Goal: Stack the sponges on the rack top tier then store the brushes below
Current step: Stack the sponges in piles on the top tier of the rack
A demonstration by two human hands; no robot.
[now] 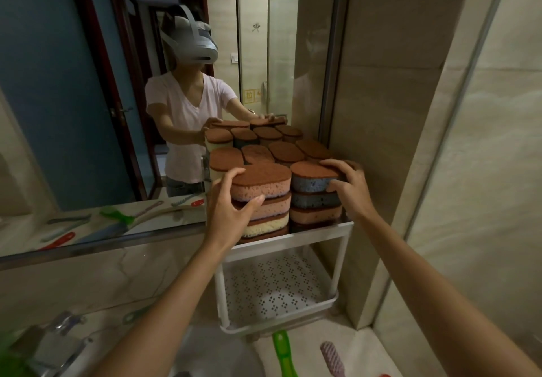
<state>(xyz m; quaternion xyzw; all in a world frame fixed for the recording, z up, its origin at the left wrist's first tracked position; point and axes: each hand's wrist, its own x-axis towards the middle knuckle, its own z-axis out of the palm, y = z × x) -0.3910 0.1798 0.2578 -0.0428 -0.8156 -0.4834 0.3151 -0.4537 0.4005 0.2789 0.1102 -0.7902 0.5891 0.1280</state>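
Observation:
Several brown-topped sponges stand in piles on the top tier of a white metal rack (289, 240). My left hand (231, 203) grips the left side of the front left pile, on its top pink sponge (261, 181). My right hand (347, 189) holds the top blue sponge (312, 178) of the front right pile, fingers over its top and thumb on its side. More sponge piles (283, 151) fill the tier behind, against the mirror. The perforated lower tier (272, 285) holds nothing. A green brush handle (283, 350) and a pink ribbed brush (333, 357) lie on the counter below the rack.
A mirror (88, 112) on the left reflects a person, the sponges and several brushes. A chrome tap (55, 344) and the sink (211, 356) sit at the bottom left. A tiled wall (381, 112) closes in the rack's right side.

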